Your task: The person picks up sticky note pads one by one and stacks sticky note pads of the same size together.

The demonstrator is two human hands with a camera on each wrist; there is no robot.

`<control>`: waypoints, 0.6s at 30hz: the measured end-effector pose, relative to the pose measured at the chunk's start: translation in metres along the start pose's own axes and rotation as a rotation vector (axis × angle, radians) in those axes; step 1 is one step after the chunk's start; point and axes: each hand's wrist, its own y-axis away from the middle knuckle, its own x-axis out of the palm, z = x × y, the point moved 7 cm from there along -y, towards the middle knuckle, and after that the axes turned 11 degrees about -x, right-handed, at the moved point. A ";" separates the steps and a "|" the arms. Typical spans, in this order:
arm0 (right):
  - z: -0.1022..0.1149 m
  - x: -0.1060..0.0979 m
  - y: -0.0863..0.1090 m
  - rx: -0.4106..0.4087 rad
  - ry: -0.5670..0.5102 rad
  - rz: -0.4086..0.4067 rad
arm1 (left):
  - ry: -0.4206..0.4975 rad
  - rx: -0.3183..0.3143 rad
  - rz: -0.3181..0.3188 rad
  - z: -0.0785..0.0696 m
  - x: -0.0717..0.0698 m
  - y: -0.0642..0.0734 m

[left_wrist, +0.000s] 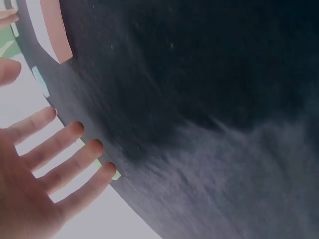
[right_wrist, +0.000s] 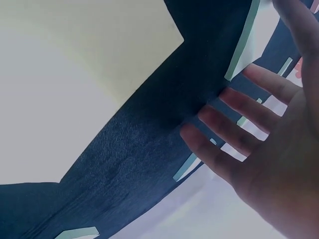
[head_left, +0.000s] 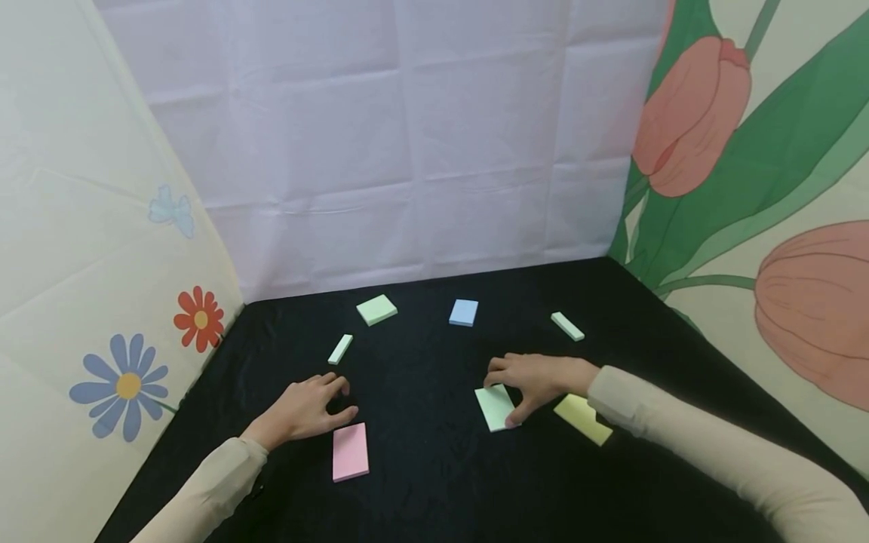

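My right hand [head_left: 539, 381] spans a light green sticky note pad [head_left: 494, 409] lying on the black cloth. Its thumb meets the near right corner and the index finger the far edge, pinching the pad. In the right wrist view, the other fingers [right_wrist: 219, 154] stretch out beside the pad [right_wrist: 256, 42]. A pink sticky note pad [head_left: 350, 452] lies at the left front. Just beyond it hovers my left hand [head_left: 305, 407], holding nothing, its thumb tip near the pad's far edge. The left wrist view shows spread fingers apart from the pink pad [left_wrist: 50, 35].
A yellow pad [head_left: 582, 419] lies partly under the right sleeve. Farther back are a green pad [head_left: 376, 310], a blue pad [head_left: 464, 312] and two narrow pale strips, one left [head_left: 340, 349] and one right [head_left: 567, 326]. Fabric walls border the black tabletop [head_left: 421, 490].
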 end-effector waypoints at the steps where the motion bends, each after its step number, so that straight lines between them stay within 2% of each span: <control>1: 0.000 0.000 0.000 0.002 -0.008 0.001 | 0.007 0.009 -0.002 -0.001 0.000 0.000; 5: -0.002 0.002 -0.001 0.012 -0.043 0.001 | 0.044 0.041 0.002 -0.004 0.001 0.001; 12: 0.002 0.002 0.000 -0.013 -0.137 -0.031 | 0.090 0.055 0.071 -0.007 0.005 0.001; 18: 0.006 0.000 0.000 -0.023 -0.146 -0.042 | 0.081 0.060 0.065 -0.009 0.004 0.002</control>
